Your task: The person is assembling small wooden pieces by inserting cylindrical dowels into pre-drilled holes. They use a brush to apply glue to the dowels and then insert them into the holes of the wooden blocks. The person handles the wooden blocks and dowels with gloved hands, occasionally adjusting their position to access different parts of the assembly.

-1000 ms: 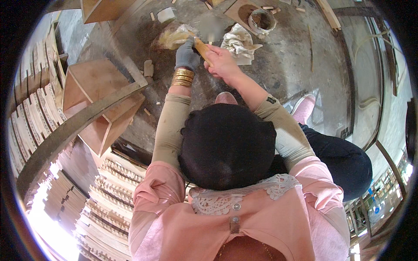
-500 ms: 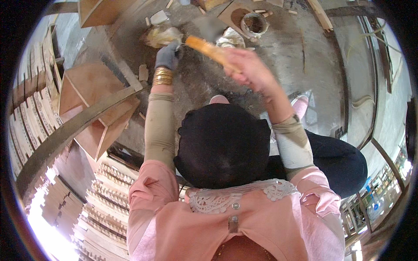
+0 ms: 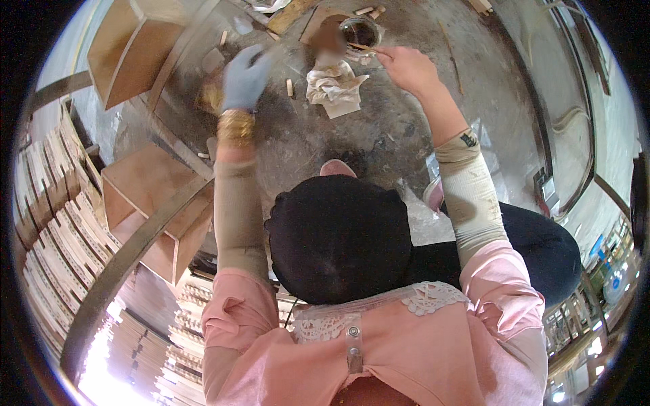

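Observation:
My left hand, in a grey-blue glove, is raised at the upper left beside a crumpled yellowish wrapping; motion smears its fingers, and what they hold, if anything, does not show. My bare right hand pinches a thin wooden stick. The stick's far end reaches over the rim of a round, clear-walled tub with dark contents. Just below the tub lies a crumpled whitish cloth.
Small wood pieces lie on the stained floor. Angled wooden panels and a curved metal bar stand at the left, near stacked slatted wood parts. A flat board lies beside the tub.
My right hand has moved up to the tub; the blurred orange-yellow piece it held no longer shows there, and a thin stick does. My left hand has shifted slightly left. The view has also shifted.

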`<state>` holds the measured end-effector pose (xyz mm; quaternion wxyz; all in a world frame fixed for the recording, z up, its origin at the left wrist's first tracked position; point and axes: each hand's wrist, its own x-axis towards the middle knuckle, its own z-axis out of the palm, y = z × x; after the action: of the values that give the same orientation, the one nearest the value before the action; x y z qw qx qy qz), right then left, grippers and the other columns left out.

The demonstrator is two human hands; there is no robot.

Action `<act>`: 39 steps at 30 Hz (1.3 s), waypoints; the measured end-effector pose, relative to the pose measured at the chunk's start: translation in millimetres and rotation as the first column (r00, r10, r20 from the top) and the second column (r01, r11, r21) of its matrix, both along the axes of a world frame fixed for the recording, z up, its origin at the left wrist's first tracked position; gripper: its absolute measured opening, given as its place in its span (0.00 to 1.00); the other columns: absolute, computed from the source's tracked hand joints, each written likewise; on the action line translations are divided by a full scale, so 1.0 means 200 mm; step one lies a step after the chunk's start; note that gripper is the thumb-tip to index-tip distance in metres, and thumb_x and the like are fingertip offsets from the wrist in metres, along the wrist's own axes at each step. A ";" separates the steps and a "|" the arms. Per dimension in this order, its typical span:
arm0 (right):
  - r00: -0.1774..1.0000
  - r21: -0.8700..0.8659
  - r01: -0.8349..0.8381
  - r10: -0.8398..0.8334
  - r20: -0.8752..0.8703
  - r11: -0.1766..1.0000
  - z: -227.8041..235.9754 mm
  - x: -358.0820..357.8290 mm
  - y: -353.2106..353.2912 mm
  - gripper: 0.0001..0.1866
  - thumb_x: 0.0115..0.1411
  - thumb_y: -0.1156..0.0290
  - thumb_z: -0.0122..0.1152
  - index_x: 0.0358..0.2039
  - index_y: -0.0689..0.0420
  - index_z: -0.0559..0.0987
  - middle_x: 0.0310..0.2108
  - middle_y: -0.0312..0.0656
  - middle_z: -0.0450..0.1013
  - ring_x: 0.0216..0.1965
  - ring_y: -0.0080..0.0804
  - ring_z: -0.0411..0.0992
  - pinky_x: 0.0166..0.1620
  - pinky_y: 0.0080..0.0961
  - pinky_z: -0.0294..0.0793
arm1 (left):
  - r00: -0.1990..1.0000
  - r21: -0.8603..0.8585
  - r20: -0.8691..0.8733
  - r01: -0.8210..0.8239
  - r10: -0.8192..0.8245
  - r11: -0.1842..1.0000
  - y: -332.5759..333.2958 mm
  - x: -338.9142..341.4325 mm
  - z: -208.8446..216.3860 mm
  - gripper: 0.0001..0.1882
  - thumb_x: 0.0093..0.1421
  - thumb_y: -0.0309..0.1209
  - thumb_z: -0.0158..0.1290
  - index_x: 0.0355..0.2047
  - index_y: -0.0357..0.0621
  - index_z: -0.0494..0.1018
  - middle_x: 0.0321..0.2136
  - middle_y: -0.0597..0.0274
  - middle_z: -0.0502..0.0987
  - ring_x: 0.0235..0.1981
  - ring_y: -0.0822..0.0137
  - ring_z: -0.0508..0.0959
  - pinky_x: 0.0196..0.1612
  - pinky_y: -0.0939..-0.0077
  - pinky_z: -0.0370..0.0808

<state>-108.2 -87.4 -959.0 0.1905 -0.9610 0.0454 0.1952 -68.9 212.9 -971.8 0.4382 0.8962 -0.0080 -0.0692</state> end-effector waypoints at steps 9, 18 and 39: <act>1.000 0.102 -0.001 -0.002 0.027 0.995 0.00 -0.18 -0.08 0.17 0.59 0.58 0.44 0.48 0.36 0.71 0.36 0.51 0.71 0.37 0.52 0.71 0.39 0.41 0.71 | 0.951 0.177 -0.307 0.073 -0.016 0.982 -0.34 0.34 -0.56 0.25 0.47 0.40 0.58 0.41 0.34 0.71 0.35 0.54 0.76 0.36 0.64 0.75 0.40 0.73 0.70; 0.967 0.031 0.195 -0.197 0.164 0.980 0.04 -0.20 -0.09 0.17 0.59 0.61 0.44 0.49 0.40 0.70 0.35 0.51 0.67 0.32 0.48 0.72 0.34 0.42 0.72 | 0.925 -0.264 -0.181 0.283 -0.335 0.922 -0.59 0.46 -0.14 0.14 0.47 0.31 0.57 0.33 0.37 0.71 0.29 0.60 0.76 0.29 0.69 0.75 0.34 0.75 0.72; 0.958 -0.004 0.105 -0.100 0.267 0.994 0.00 -0.15 0.01 0.14 0.55 0.65 0.46 0.44 0.44 0.70 0.32 0.53 0.68 0.29 0.52 0.73 0.29 0.42 0.74 | 0.823 0.352 0.127 0.484 -0.553 0.801 -0.63 0.61 -0.15 0.20 0.48 0.43 0.54 0.34 0.39 0.70 0.31 0.46 0.74 0.34 0.46 0.73 0.38 0.62 0.69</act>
<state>-138.0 -84.4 -958.5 0.1961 -0.9766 0.0708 0.0536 52.4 86.2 -1002.2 0.2549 0.9175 -0.2928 -0.0863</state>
